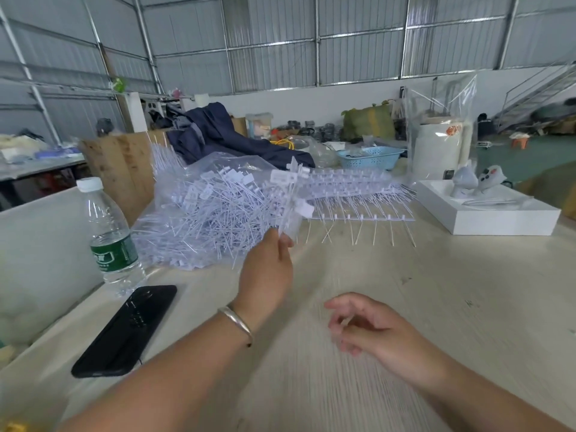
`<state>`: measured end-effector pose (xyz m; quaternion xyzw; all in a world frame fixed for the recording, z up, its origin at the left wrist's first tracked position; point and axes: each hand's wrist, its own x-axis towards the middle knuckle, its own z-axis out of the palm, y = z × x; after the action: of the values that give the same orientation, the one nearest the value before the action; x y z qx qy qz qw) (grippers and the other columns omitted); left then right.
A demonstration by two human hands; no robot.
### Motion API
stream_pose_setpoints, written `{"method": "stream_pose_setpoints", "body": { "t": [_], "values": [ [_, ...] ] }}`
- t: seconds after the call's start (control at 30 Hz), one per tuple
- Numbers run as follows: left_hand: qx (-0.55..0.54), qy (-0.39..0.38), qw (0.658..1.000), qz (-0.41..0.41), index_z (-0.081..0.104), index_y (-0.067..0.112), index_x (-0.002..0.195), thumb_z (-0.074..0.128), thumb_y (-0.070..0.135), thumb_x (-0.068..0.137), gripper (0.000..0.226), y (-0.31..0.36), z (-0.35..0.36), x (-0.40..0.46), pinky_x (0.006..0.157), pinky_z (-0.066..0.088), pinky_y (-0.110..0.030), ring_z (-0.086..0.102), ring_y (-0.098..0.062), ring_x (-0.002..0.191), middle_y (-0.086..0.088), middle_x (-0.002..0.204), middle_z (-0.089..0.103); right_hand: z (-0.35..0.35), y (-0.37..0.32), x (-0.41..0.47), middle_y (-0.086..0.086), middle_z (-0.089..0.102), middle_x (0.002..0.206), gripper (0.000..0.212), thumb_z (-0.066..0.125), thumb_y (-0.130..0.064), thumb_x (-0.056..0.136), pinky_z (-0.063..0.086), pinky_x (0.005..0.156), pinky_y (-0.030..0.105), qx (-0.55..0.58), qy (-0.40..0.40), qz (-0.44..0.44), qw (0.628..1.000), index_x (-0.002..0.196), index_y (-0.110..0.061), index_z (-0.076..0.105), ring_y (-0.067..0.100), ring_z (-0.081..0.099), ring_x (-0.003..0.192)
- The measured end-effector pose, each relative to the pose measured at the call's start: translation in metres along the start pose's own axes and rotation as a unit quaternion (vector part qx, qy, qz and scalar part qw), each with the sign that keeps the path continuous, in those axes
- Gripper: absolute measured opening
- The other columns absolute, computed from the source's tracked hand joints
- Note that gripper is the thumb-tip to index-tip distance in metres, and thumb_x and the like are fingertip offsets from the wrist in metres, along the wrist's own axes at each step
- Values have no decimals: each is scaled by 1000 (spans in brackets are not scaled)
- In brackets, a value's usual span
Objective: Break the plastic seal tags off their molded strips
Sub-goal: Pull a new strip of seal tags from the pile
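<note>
Two hands over the desk [405, 291]. Left hand [268, 269] raised, fingers [285, 243] pinching a bunch of seal tags [293, 194] by the stems, above the loose tag pile [212, 219]. Right hand [367, 325] low, fingers loosely curled, blurred; can't tell if anything's in it. Unbroken strips [358, 198] stacked behind.

Both forearms are bare, no sleeves showing at all. Only thing worn is a plain silver cuff bangle [236, 322] on the left wrist, nothing on the right.
</note>
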<state>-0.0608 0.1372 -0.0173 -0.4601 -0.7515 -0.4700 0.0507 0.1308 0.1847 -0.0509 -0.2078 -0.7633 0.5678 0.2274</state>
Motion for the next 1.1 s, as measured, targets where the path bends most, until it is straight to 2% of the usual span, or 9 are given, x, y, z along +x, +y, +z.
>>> {"method": "stream_pose_setpoints", "body": {
  "t": [0.1, 0.17, 0.23, 0.33, 0.53, 0.77, 0.87, 1.0, 1.1],
  "values": [
    [126, -11, 991, -38, 51, 6, 97, 37, 21, 103, 21, -20, -20, 37, 55, 31, -28, 59, -24, 74, 0, 73, 52, -4, 3, 2, 7, 63, 85, 24, 61, 1, 89, 46, 63, 28, -5, 4, 16, 1000, 109, -12, 63, 17, 59, 65],
    [188, 2, 981, -47, 47, -4, 123, 38, 7, 100, 28, -28, -30, 58, 71, 39, -34, 59, -37, 99, -17, 101, 59, -4, 5, 3, 9, 63, 82, 23, 62, 2, 88, 46, 62, 27, 9, 0, 20, 1000, 107, -10, 64, 18, 60, 63],
    [255, 21, 965, -51, 29, -7, 143, 40, -4, 93, 52, -35, -38, 76, 82, 44, -42, 55, -43, 108, -28, 128, 47, -3, 5, 4, 9, 65, 79, 22, 62, 2, 87, 46, 61, 28, 12, 2, 17, 1000, 105, -10, 65, 19, 60, 61],
    [348, 23, 937, -17, 34, -7, 136, 42, -6, 90, 47, -46, -46, 97, 71, 43, -41, 57, -44, 100, -28, 131, 42, -6, 2, 13, 4, 66, 74, 23, 61, 6, 86, 45, 57, 25, 7, 15, 20, 1000, 101, -11, 66, 17, 59, 55],
    [621, -172, 763, 43, 47, 5, 134, 50, -5, 89, 46, -48, -32, 122, 75, 53, -40, 62, -33, 108, -15, 135, 43, -20, -15, 58, 5, 64, 70, 21, 59, 5, 83, 42, 53, 20, -30, 56, 24, 998, 100, -8, 63, 17, 55, 51],
    [645, -147, 749, 44, 59, 10, 125, 52, 0, 89, 38, -38, -26, 161, 63, 43, -34, 62, -30, 104, -14, 135, 43, -30, -16, 154, 6, 66, 81, 20, 60, -9, 86, 44, 55, 22, -117, 124, 43, 984, 105, -14, 58, 15, 59, 56],
    [629, -144, 764, 10, 51, 10, 134, 51, 1, 91, 43, -47, -17, 175, 64, 42, -33, 62, -29, 107, -17, 152, 23, -52, 3, 179, 0, 65, 99, 26, 55, -20, 87, 45, 75, 28, -296, 173, 61, 937, 113, -21, 55, 20, 62, 85],
    [648, -135, 749, 10, 51, 17, 134, 51, 10, 93, 42, -50, -10, 189, 69, 41, -31, 52, -25, 109, -12, 149, 22, -102, 48, 187, 0, 43, 146, 50, 44, -41, 94, 31, 105, 41, -597, 151, 105, 781, 142, -28, 36, 21, 41, 133],
    [726, -115, 676, 47, 42, 25, 141, 47, 29, 93, 48, -49, -10, 193, 96, 38, -45, 28, -30, 135, -10, 151, 22, -128, 73, 196, -1, 8, 163, 57, 32, -55, 96, 11, 117, 48, -605, 111, 138, 776, 149, -37, 23, 18, 12, 148]
  ]
}}
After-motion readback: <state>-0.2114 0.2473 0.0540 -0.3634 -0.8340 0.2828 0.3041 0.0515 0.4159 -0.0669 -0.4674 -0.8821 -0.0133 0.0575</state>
